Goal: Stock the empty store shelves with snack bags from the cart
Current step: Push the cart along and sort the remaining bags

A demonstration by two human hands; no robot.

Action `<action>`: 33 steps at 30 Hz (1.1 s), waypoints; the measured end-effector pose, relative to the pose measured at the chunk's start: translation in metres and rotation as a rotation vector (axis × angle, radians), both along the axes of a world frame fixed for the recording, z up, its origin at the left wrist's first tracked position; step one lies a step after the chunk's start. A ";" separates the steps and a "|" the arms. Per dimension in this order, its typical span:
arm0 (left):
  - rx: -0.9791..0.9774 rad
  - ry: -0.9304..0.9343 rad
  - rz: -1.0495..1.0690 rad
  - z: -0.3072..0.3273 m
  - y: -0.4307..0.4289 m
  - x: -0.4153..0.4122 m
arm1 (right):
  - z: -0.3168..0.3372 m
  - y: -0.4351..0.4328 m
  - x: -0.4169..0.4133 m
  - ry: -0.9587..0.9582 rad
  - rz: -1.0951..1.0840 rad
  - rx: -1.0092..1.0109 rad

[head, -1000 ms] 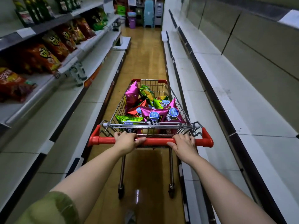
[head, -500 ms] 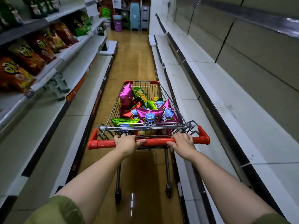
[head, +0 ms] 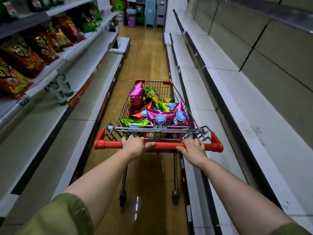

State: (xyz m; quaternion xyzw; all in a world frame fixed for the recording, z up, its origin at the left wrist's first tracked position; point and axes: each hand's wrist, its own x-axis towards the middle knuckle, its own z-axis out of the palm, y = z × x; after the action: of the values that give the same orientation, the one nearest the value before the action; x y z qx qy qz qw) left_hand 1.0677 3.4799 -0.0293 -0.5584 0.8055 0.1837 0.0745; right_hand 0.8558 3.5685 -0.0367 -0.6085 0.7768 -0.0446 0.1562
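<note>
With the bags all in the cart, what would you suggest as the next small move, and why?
Probably halt the cart and free the right hand from the red handle to reach the nearest purple snack bag. The left hand grips the handle too, so it can steady the cart, and the bare right-hand shelves lie alongside.

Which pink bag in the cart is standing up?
The pink bag at the far left stands upright; the other pink bags slump by the red handle.
</note>
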 end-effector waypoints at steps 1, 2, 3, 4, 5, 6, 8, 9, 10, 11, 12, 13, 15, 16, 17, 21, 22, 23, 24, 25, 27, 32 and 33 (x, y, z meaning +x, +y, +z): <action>0.018 0.002 0.006 0.003 -0.003 -0.002 | 0.001 -0.003 -0.001 0.000 0.013 0.002; 0.044 0.004 0.013 0.006 -0.005 -0.003 | 0.003 -0.005 -0.002 -0.002 0.025 0.006; 0.077 0.008 0.026 0.010 -0.008 -0.003 | 0.004 -0.007 -0.003 -0.008 0.032 0.013; 0.117 0.013 0.044 0.012 -0.010 -0.003 | 0.006 -0.008 -0.004 -0.013 0.038 0.028; 0.153 0.025 0.060 0.014 -0.011 -0.003 | 0.007 -0.009 -0.005 -0.017 0.045 0.044; 0.187 0.049 0.078 0.018 -0.012 -0.004 | 0.009 -0.011 -0.006 -0.021 0.053 0.061; 0.269 0.150 0.128 0.025 -0.013 -0.006 | 0.017 -0.015 -0.008 -0.046 0.070 0.105; 0.294 0.218 0.153 0.029 -0.013 -0.008 | 0.023 -0.018 -0.009 -0.077 0.074 0.101; 0.292 0.284 0.172 0.034 -0.014 -0.012 | 0.030 -0.023 -0.010 -0.118 0.073 0.067; 0.262 0.336 0.186 0.040 -0.015 -0.017 | 0.038 -0.027 -0.011 -0.156 0.070 0.014; 0.215 0.376 0.201 0.047 -0.016 -0.022 | 0.048 -0.033 -0.012 -0.182 0.073 -0.049; 0.167 0.408 0.215 0.053 -0.017 -0.028 | 0.057 -0.039 -0.013 -0.199 0.080 -0.106; 0.098 0.459 0.225 0.063 -0.020 -0.039 | 0.075 -0.052 -0.015 -0.234 0.093 -0.185; 0.080 0.481 0.226 0.067 -0.022 -0.044 | 0.082 -0.058 -0.015 -0.255 0.095 -0.216; 0.066 0.498 0.229 0.070 -0.025 -0.047 | 0.088 -0.064 -0.015 -0.278 0.093 -0.246; -0.005 0.531 0.260 0.075 -0.040 -0.050 | 0.097 -0.081 -0.015 -0.359 0.066 -0.311; -0.027 0.537 0.268 0.076 -0.044 -0.050 | 0.096 -0.086 -0.015 -0.381 0.056 -0.319; -0.046 0.540 0.276 0.076 -0.050 -0.049 | 0.094 -0.090 -0.016 -0.400 0.044 -0.324; -0.060 0.542 0.286 0.076 -0.055 -0.048 | 0.091 -0.095 -0.016 -0.417 0.029 -0.325; -0.065 0.543 0.298 0.075 -0.061 -0.048 | 0.088 -0.101 -0.017 -0.429 0.013 -0.324; -0.055 0.547 0.320 0.069 -0.075 -0.048 | 0.079 -0.113 -0.017 -0.453 -0.018 -0.313; 0.023 0.559 0.346 0.045 -0.117 -0.053 | 0.054 -0.151 -0.017 -0.457 -0.066 -0.234; 0.050 0.570 0.350 0.039 -0.127 -0.055 | 0.049 -0.161 -0.018 -0.454 -0.074 -0.206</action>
State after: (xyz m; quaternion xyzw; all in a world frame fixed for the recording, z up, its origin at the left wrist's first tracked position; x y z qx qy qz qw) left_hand 1.0131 3.3530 0.0101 -0.6125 0.6810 0.3622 -0.1726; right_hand 0.8378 3.4080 0.0120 -0.5667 0.7349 -0.2647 0.2622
